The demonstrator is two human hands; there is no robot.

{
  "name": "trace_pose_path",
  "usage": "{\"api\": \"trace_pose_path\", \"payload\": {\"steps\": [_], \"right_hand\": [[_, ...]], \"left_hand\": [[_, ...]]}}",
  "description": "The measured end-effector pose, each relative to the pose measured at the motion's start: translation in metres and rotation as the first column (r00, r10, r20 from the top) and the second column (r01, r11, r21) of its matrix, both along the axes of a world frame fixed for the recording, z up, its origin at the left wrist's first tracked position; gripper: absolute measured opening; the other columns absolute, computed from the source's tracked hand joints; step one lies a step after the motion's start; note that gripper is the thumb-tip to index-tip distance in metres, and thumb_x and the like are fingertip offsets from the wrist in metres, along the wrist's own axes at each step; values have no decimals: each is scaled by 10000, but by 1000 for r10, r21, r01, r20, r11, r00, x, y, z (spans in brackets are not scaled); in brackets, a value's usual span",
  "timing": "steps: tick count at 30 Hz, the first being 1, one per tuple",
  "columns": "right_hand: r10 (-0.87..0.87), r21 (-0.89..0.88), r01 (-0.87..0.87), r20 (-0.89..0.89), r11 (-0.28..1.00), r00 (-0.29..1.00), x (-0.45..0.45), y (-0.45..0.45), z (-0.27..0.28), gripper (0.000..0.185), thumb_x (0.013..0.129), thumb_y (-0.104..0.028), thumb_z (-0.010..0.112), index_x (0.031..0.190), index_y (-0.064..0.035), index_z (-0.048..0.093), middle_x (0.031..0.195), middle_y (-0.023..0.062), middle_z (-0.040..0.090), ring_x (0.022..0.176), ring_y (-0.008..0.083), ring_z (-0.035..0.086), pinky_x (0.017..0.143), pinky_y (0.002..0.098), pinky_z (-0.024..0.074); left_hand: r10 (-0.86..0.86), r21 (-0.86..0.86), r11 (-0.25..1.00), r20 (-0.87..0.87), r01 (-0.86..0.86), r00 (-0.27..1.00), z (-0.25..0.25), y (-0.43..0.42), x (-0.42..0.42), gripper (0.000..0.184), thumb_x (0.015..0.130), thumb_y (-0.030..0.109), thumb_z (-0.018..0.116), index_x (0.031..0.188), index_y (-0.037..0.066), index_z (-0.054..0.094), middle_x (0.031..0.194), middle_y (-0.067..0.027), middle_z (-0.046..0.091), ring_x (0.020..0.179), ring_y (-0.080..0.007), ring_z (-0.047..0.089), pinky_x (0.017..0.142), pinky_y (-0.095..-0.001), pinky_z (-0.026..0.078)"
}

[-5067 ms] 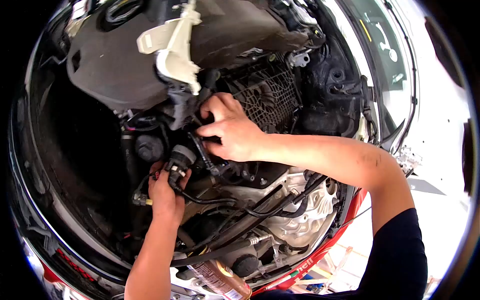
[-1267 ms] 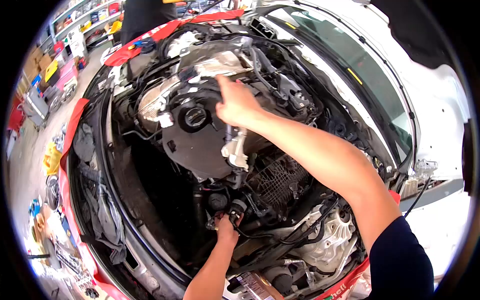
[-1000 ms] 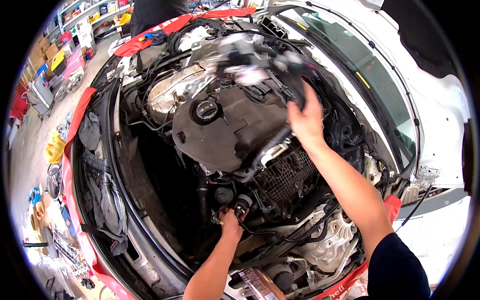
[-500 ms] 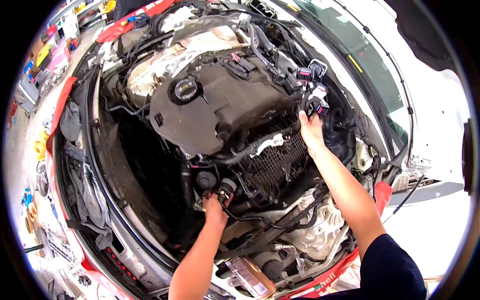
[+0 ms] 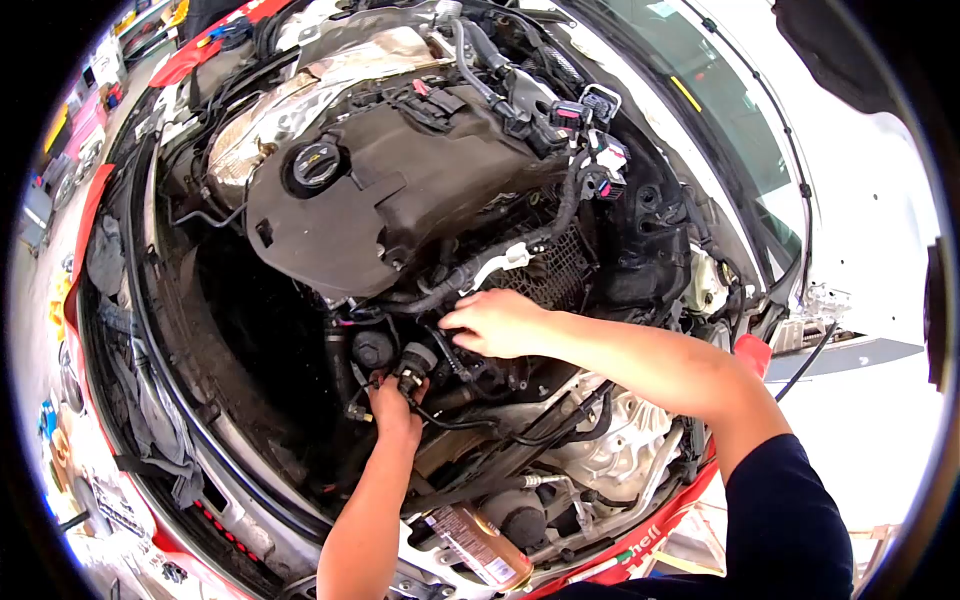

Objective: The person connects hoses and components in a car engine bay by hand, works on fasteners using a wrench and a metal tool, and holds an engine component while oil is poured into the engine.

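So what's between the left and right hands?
The black, grey-topped fitting held in the left hand, then a slim black hose nearer the right hand; head view.

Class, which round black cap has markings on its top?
The upper cap, in the engine cover: its top bears pale markings. The middle cap, near the left hand, and lowest cap look plain.

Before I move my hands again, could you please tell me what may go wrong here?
The black fitting in your left hand could slip into the dark gap beside it. The brown can lies at the engine bay's edge and might roll if bumped. The wiring connectors look unplugged, so their harness could snag or shift.
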State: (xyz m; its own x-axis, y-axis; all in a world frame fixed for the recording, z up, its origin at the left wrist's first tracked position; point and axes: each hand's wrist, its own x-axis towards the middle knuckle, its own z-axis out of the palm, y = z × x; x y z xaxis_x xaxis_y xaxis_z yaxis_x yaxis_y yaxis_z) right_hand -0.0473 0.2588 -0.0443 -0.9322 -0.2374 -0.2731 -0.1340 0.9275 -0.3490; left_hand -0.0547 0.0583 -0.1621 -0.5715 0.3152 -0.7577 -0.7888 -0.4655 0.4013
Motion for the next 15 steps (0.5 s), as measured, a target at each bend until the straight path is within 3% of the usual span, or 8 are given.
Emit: {"api": "trace_pose_path", "payload": {"steps": [2,4,6,10,15], "right_hand": [[11,32,-16,129,999,992,-14,-3,-3,307,785,-231,608,1043,-77,669,885,160,670,818,353,649,737,441,523],[4,47,-10,130,999,991,-18,-6,5,292,775,-235,613,1015,-82,679,835,162,668,787,355,650,721,445,524],[24,95,-34,108,995,994,-18,-8,1,229,743,-228,617,909,-92,698,747,158,660,737,349,653,678,448,528],[3,189,-6,18,982,1000,-11,-17,-14,126,715,-176,631,780,-79,681,730,131,664,719,307,669,647,427,538],[-95,182,93,0,979,995,-1,-22,-25,163,702,-191,621,821,-96,678,847,74,670,759,292,661,659,421,541]], "left_hand": [[25,-69,997,31,-23,999,16,3,-1,209,936,86,371,1107,49,486,1024,-105,569,852,-212,583,675,-341,542],[31,-104,994,56,-25,998,12,4,0,208,940,96,371,1108,58,488,1029,-99,571,868,-209,579,690,-341,539],[13,-25,1000,46,-12,999,3,-2,1,330,906,63,410,1233,108,409,1121,-102,517,891,-219,563,693,-365,544],[-12,-35,999,37,13,999,3,-2,1,325,914,71,405,1236,111,411,1096,-97,523,873,-215,563,690,-358,541],[-22,-88,996,45,26,999,17,0,0,204,961,118,372,1126,72,483,1067,-65,545,925,-184,550,743,-353,531]]}}
